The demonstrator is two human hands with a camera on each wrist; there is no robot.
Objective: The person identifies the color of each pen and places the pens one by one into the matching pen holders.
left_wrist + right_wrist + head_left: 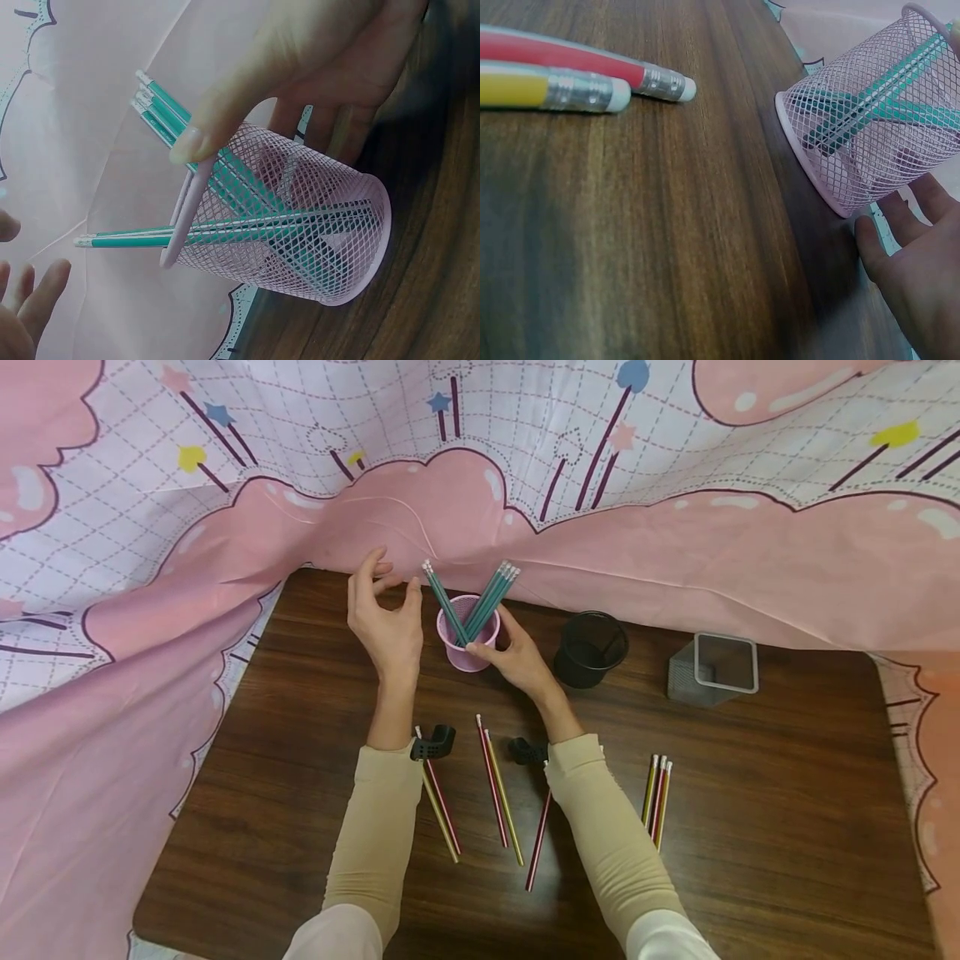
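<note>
A pink round mesh pencil cup [468, 658] is at the back of the dark wooden table. My right hand [519, 656] grips its right side, thumb over the near rim [187, 217] and the other fingers behind the mesh. Inside are green pencils [491, 602] with white erasers up, some leaning left and several leaning right. My left hand [386, 618] is raised just left of the cup, fingers loosely bent, thumb and fingertips apart with nothing between them. In the left wrist view its fingertips [46, 296] are near the eraser ends of the left-leaning pencils.
To the right stand a black round mesh cup [581, 668] and a grey square mesh cup [686, 681]. Red and yellow pencils [504, 797] lie in front, partly under the forearms. Several striped pencils [657, 797] lie together farther right. A pink patterned cloth [637, 577] hangs behind the table.
</note>
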